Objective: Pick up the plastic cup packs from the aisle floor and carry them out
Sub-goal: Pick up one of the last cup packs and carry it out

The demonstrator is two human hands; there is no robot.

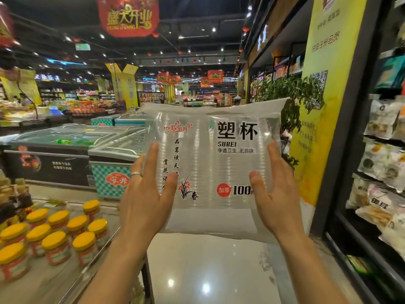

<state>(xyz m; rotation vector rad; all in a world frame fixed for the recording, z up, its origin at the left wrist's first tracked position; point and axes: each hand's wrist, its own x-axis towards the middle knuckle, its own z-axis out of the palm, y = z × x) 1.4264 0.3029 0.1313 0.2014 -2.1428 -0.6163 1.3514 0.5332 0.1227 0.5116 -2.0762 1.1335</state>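
A clear plastic cup pack (213,167) with black Chinese lettering and a red round label is held upright at chest height in the middle of the view. My left hand (146,194), with a ring on one finger, presses flat against the pack's left side. On the pack's right side my right hand (271,194) presses in the same way, fingers pointing up. Both hands clamp the pack between them. The pack's back face is hidden from me.
A low display table (54,279) with several yellow-lidded jars (57,244) stands at lower left. Chest freezers (72,150) lie ahead on the left. Shelves of packaged food (381,172) and a yellow pillar (317,106) line the right. Glossy floor (208,270) runs below.
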